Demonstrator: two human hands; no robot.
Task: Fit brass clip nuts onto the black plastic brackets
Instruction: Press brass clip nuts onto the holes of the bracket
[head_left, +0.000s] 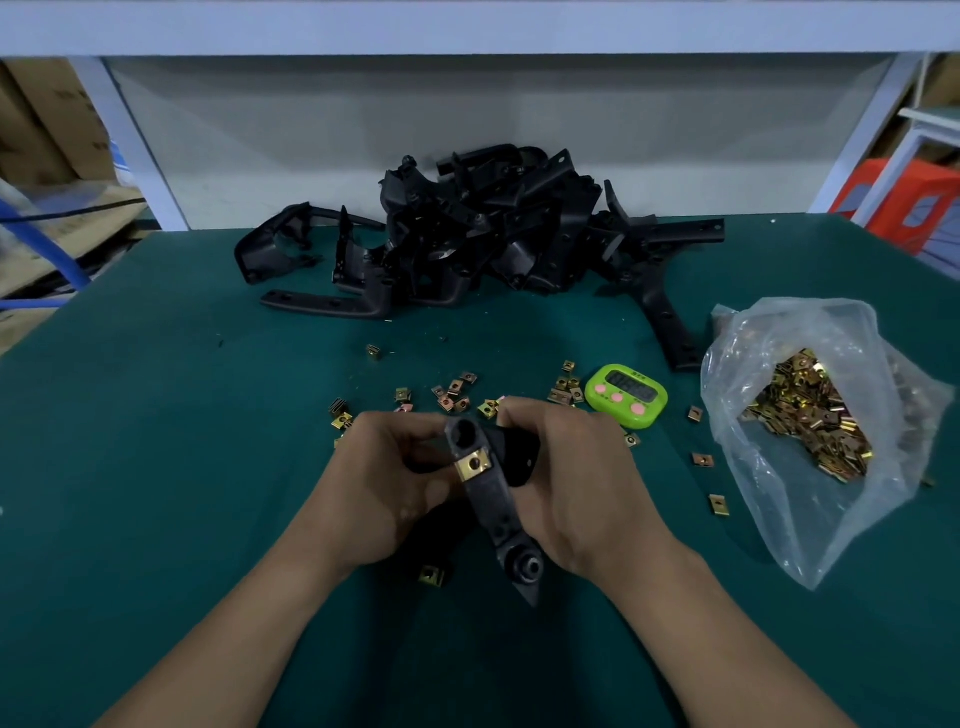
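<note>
A black plastic bracket is held above the green table between both hands. My left hand grips its left side with curled fingers. My right hand curls round its right side and upper end. One brass clip nut sits clipped on the bracket's arm, between my two thumbs. Several loose brass clip nuts lie scattered on the mat just beyond my hands, and one more clip nut lies under the bracket's lower end.
A pile of black brackets fills the back of the green table. A clear plastic bag full of clip nuts lies at the right. A green timer sits beside it. Cardboard boxes stand off the table's left.
</note>
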